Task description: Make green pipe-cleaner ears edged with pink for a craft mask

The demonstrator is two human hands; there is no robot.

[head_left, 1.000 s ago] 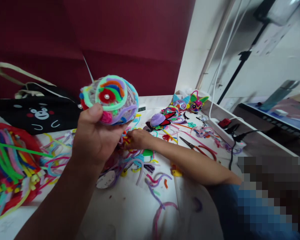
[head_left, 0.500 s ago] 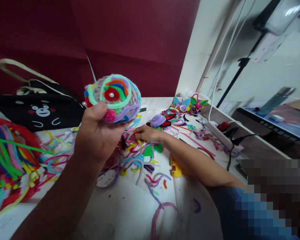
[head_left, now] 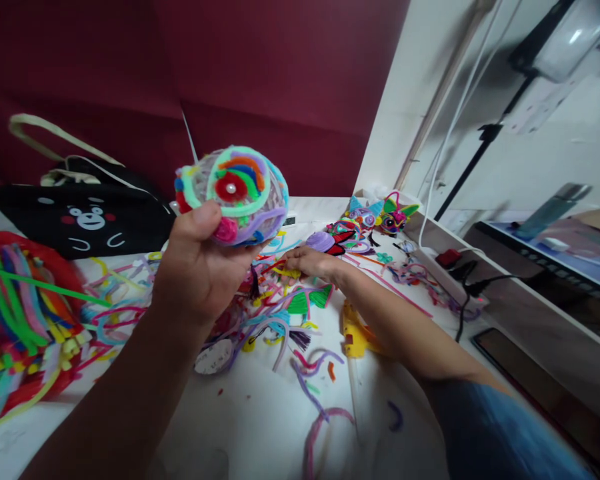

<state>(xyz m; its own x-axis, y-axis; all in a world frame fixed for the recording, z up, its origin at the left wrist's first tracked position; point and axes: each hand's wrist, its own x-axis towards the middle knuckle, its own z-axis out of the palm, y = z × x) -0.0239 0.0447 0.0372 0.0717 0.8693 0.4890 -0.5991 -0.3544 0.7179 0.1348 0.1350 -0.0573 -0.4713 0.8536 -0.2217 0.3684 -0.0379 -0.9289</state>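
Observation:
A round craft piece [head_left: 275,200], covered in coloured pipe cleaners with a white bead at the centre of a red disc, is held up by my left hand [head_left: 195,267], thumb on its front edge. Lower and to the right, my right hand [head_left: 313,262] reaches into the pile of pipe cleaners [head_left: 275,323], its fingers bent around something yellow and red that I cannot make out clearly. A green piece [head_left: 307,300] lies just below that hand. Beneath my right forearm sits a yellow glue gun [head_left: 351,330].
A black bag [head_left: 80,223] and a red bag of pipe cleaners [head_left: 73,263] are at the left. Finished colourful figures [head_left: 365,215] stand at the back. A power strip [head_left: 450,273] and a phone [head_left: 525,373] are at the right.
My right hand has shifted slightly right and up, and a yellow piece now shows at its fingers. The view has turned a little, showing more of the phone. My left hand still holds the craft piece.

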